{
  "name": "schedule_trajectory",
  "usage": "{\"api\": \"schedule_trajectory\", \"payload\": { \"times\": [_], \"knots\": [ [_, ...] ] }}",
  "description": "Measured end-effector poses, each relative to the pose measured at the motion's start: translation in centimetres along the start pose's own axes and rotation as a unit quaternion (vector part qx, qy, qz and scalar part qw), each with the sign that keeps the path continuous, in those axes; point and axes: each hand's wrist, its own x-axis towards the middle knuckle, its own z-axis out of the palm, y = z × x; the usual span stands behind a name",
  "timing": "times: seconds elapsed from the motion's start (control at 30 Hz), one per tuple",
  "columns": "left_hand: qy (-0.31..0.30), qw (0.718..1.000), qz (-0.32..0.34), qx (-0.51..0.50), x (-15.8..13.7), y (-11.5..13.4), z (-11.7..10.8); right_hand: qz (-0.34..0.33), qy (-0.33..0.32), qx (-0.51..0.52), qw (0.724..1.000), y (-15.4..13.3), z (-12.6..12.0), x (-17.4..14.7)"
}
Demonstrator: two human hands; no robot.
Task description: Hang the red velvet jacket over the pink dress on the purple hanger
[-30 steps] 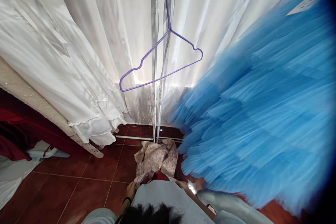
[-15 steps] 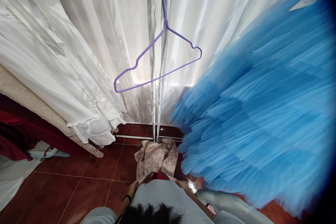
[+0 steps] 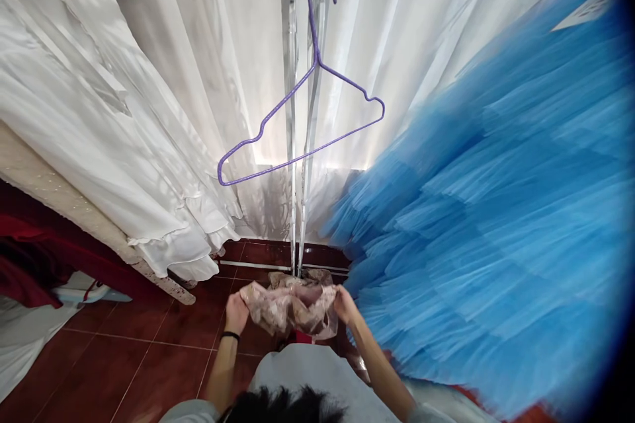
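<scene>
Stretched between my two hands is a pinkish-beige patterned garment [image 3: 278,307], bunched and hanging in folds; its exact kind I cannot make out. My left hand [image 3: 237,312], with a black band at the wrist, is closed on the garment's left end. On the opposite end, my right hand [image 3: 343,305] pinches the cloth. Both hands are low in front of my body, over the tiled floor. Above them a bare purple clothes hanger [image 3: 301,158] hangs from a metal rack pole [image 3: 297,211].
White drapes and garments [image 3: 149,165] hang at the left and behind the pole. A large blue tulle dress [image 3: 486,211] fills the right side. Dark red cloth [image 3: 99,258] and a beige sparkly panel [image 3: 74,205] stand at the left, above red floor tiles [image 3: 153,370].
Both hands have moved forward, away from my body, and up, lifting the garment's near edge and spreading it between them. The hanger sits slightly lower in view.
</scene>
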Motion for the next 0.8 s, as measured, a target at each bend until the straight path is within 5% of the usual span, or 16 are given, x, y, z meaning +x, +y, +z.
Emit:
{"api": "schedule_trajectory", "payload": {
  "times": [0.1,0.2,0.37,0.5,0.63,0.8],
  "knots": [
    [-0.048,0.995,0.082,-0.009,2.0,6.7,0.9,-0.021,-0.027,0.040,0.999,-5.3,-0.9,3.7],
    [-0.096,0.973,0.205,0.042,0.6,14.4,2.3,-0.114,-0.044,0.078,0.989,-12.4,-0.7,4.4],
    [-0.016,0.824,0.539,0.171,-6.1,23.3,6.8,-0.345,0.102,0.087,0.929,-22.2,1.3,1.7],
    [-0.006,0.747,0.647,0.151,-9.7,25.5,11.0,-0.423,0.193,0.008,0.885,-25.3,3.4,0.1],
    [-0.010,0.736,0.651,0.183,-11.0,25.8,14.1,-0.486,0.267,-0.054,0.831,-25.9,3.7,-0.4],
    [-0.034,0.739,0.643,0.199,-11.6,26.6,17.4,-0.557,0.271,-0.109,0.777,-25.9,1.0,-0.4]
  ]
}}
